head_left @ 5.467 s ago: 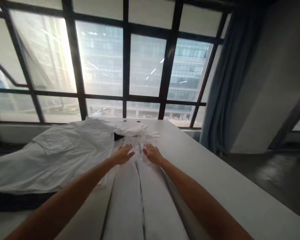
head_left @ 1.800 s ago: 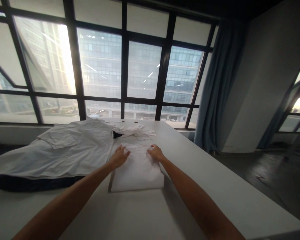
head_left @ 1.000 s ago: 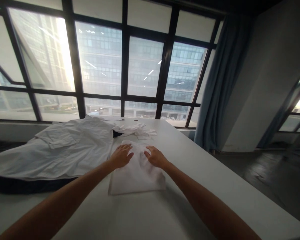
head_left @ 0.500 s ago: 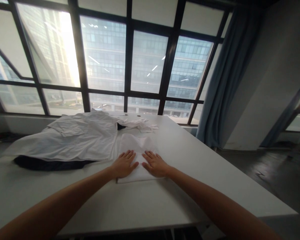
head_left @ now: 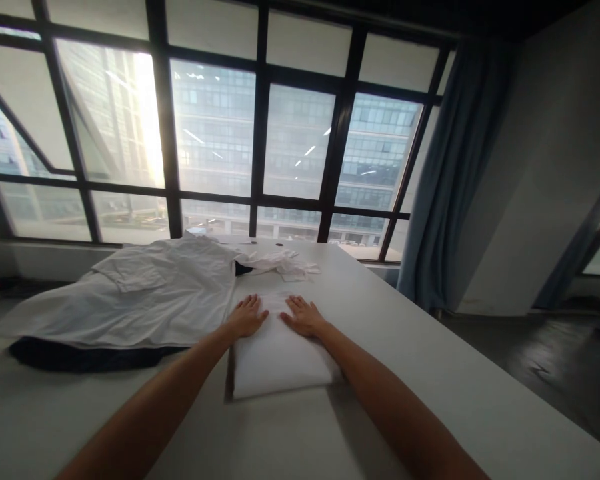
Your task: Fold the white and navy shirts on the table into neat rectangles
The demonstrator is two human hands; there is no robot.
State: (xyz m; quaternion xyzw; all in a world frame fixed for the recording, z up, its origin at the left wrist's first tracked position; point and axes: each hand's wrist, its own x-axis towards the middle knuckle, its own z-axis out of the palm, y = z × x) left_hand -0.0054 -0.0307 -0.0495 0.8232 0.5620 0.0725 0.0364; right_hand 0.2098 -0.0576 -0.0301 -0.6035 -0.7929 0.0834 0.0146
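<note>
Left hand (head_left: pixel 247 317) and right hand (head_left: pixel 305 317), spread flat, apparently smooth folded cloth (head_left: pixel 281 367) at twelve o'clock; next move likely needs even pressure.

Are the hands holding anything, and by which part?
Nothing is held: the left hand and right hand lie flat on the folded white cloth, toward its far end.

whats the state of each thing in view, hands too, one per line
Left hand: open, palm down on the folded cloth
Right hand: open, palm down on the same cloth
Folded white cloth: lying on the table
White garment: spread out, wrinkled
Dark cloth: partly covered by the garment
Blue curtain: hanging, gathered in folds
</note>
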